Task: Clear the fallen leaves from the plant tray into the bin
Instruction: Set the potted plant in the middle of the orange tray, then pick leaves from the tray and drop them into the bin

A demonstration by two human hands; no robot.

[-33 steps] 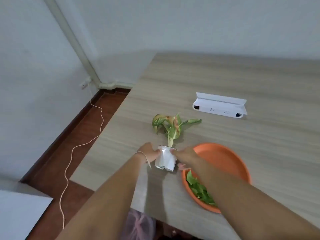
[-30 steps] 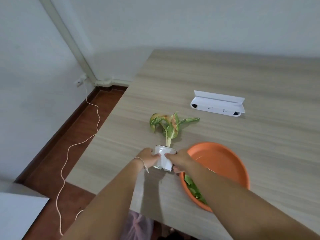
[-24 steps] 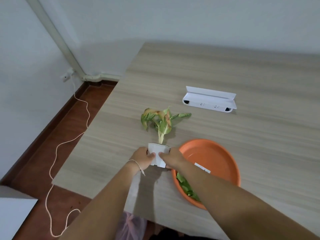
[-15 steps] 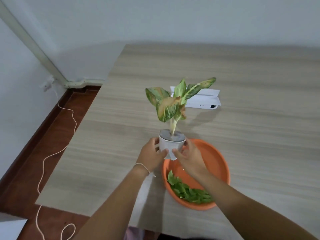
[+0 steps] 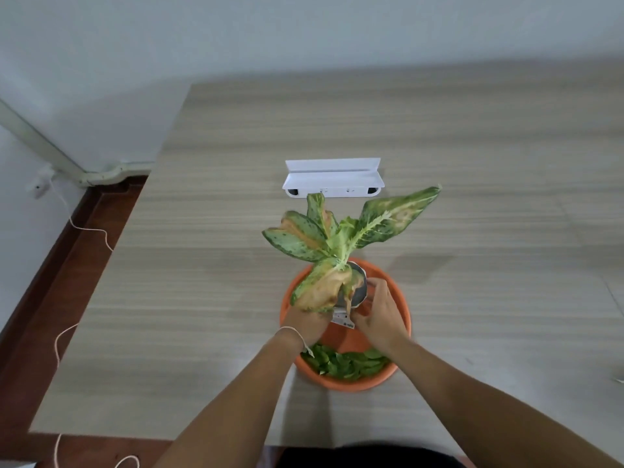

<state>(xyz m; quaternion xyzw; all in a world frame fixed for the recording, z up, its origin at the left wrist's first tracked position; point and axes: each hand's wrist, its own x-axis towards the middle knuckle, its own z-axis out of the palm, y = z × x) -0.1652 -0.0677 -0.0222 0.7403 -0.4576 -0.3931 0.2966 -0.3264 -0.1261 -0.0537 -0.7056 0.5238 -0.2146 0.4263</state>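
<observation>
A small white pot (image 5: 341, 318) with a speckled green and orange plant (image 5: 337, 241) is held over the round orange tray (image 5: 401, 309). My left hand (image 5: 304, 324) grips the pot's left side and my right hand (image 5: 380, 315) grips its right side. Large leaves hide most of the pot. A heap of small green fallen leaves (image 5: 344, 363) lies in the near part of the tray. No bin shows in this frame.
A white folded box-like item (image 5: 332, 180) lies on the wooden table (image 5: 202, 298) beyond the tray. The table's left edge drops to a reddish floor (image 5: 50, 298) where a thin white cord (image 5: 64, 332) trails from a wall socket.
Both hands lifted the potted plant from the table left of the tray and carried it right, over the tray. The camera view shifted to centre on the tray.
</observation>
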